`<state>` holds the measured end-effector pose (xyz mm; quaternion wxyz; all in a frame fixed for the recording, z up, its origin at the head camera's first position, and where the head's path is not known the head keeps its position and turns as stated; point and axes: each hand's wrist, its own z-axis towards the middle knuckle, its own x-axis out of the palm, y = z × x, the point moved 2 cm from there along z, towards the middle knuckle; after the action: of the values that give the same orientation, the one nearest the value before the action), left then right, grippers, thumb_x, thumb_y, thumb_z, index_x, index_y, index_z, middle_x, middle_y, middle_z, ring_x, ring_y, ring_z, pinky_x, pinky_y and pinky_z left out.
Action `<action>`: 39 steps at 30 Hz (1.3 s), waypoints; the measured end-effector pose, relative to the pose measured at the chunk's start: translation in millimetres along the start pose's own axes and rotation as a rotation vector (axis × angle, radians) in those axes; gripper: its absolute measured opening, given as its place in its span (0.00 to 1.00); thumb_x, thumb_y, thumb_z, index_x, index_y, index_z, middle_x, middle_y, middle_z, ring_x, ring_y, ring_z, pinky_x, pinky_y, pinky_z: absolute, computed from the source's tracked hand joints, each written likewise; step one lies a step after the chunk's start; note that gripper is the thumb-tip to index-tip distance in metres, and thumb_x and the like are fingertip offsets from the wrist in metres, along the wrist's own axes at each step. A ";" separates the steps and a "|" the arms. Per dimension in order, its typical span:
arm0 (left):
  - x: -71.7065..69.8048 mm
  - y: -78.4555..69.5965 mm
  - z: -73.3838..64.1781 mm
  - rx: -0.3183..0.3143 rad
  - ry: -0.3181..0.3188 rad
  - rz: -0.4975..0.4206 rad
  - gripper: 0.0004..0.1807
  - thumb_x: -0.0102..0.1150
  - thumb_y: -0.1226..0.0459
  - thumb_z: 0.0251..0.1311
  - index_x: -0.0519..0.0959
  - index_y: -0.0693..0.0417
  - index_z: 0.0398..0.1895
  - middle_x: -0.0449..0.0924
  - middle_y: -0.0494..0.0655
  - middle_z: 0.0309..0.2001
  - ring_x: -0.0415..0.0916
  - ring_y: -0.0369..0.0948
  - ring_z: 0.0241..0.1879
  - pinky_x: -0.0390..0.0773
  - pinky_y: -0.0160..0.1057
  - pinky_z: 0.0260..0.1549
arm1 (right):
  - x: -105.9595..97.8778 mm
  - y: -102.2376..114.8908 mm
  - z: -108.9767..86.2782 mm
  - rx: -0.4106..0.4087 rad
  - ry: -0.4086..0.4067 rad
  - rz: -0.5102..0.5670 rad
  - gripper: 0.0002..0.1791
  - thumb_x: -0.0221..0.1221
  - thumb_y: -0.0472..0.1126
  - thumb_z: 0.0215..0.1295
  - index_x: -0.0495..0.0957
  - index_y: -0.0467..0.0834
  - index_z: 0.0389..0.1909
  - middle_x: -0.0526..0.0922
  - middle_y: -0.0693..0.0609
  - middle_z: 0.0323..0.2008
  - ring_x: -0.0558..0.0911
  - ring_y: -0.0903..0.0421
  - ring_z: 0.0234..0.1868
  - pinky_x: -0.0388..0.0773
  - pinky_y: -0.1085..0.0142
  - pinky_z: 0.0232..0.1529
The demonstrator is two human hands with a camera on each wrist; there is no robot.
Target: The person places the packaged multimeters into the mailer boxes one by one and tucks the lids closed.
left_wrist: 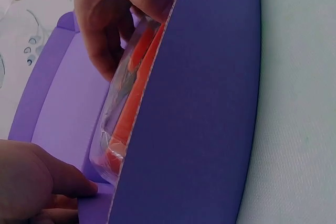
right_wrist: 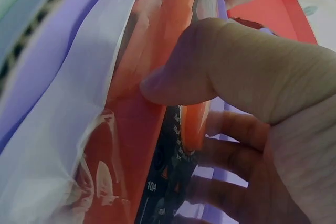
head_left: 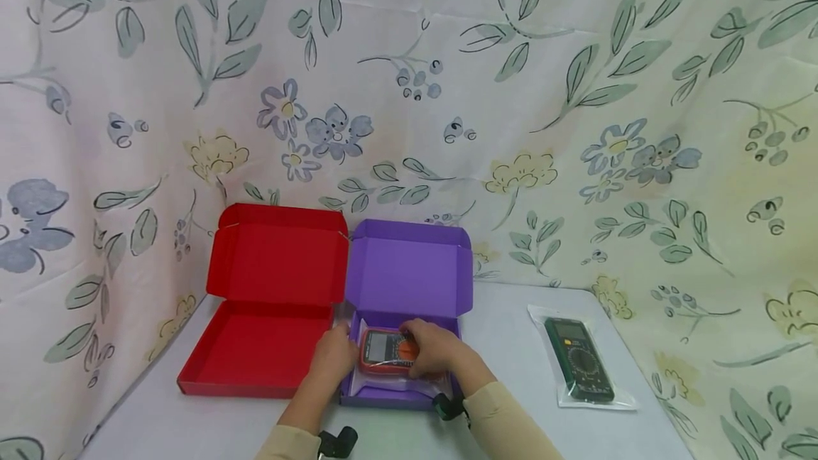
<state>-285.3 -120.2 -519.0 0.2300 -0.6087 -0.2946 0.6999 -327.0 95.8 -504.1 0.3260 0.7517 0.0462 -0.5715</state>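
An orange-red multimeter (head_left: 382,352) in a clear plastic bag lies inside the open purple box (head_left: 409,272), its screen facing up. Across it, my right hand (head_left: 437,350) grips its sides; in the right wrist view the thumb (right_wrist: 173,85) presses the near edge while the other fingers reach over the far side. At the box's left wall, my left hand (head_left: 335,355) pinches the cardboard edge, as the left wrist view shows with the fingers (left_wrist: 68,182) at the purple rim. The box's front wall (left_wrist: 194,103) hides part of the multimeter there.
Left of the purple box stands an open red box (head_left: 275,346) with nothing in it, its lid raised. A dark green multimeter (head_left: 578,359) in a clear bag lies on the white table (head_left: 505,353) at the right. A floral curtain (head_left: 409,126) hangs behind.
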 end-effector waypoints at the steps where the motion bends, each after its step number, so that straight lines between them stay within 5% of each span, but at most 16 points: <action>1: -0.3 -0.3 -0.1 0.000 0.000 -0.002 0.14 0.56 0.74 0.57 0.79 0.73 0.46 0.83 0.68 0.40 0.83 0.64 0.41 0.82 0.60 0.40 | -0.3 0.3 -0.2 0.003 0.002 0.004 0.45 0.80 0.41 0.38 0.75 0.46 0.64 0.80 0.55 0.54 0.77 0.59 0.48 0.77 0.58 0.55; 14: 2.9 -0.6 -1.9 0.040 -0.074 0.010 0.11 0.59 0.73 0.59 0.80 0.73 0.43 0.84 0.67 0.35 0.83 0.63 0.35 0.81 0.60 0.35 | -3.8 -1.3 -2.9 0.066 0.036 -0.051 0.45 0.79 0.42 0.40 0.73 0.48 0.65 0.80 0.56 0.53 0.76 0.57 0.47 0.76 0.56 0.53; 21: 8.7 2.1 -2.0 0.007 -0.043 0.011 0.11 0.59 0.72 0.61 0.81 0.72 0.44 0.84 0.64 0.34 0.83 0.60 0.34 0.82 0.58 0.34 | -2.2 -2.7 -5.9 0.102 0.043 -0.077 0.45 0.79 0.42 0.40 0.74 0.48 0.65 0.80 0.55 0.52 0.77 0.54 0.48 0.73 0.50 0.58; 33: 10.4 -0.5 -3.4 0.068 -0.063 0.043 0.10 0.61 0.72 0.58 0.83 0.70 0.41 0.85 0.63 0.36 0.84 0.61 0.37 0.82 0.58 0.37 | -4.7 -5.6 -10.2 0.138 0.053 -0.072 0.45 0.80 0.41 0.39 0.74 0.47 0.64 0.81 0.53 0.53 0.78 0.52 0.50 0.66 0.45 0.65; 39: 6.9 -1.4 -3.4 0.066 0.001 0.053 0.13 0.62 0.68 0.60 0.83 0.69 0.45 0.86 0.63 0.43 0.84 0.60 0.43 0.82 0.58 0.42 | -6.2 -6.4 -14.5 0.151 0.051 -0.064 0.45 0.80 0.40 0.38 0.74 0.48 0.63 0.82 0.51 0.54 0.78 0.45 0.59 0.53 0.36 0.72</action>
<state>-283.0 -114.1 -523.2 0.2314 -0.6088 -0.2548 0.7148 -320.0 110.5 -499.4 0.2485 0.7866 0.0354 -0.5641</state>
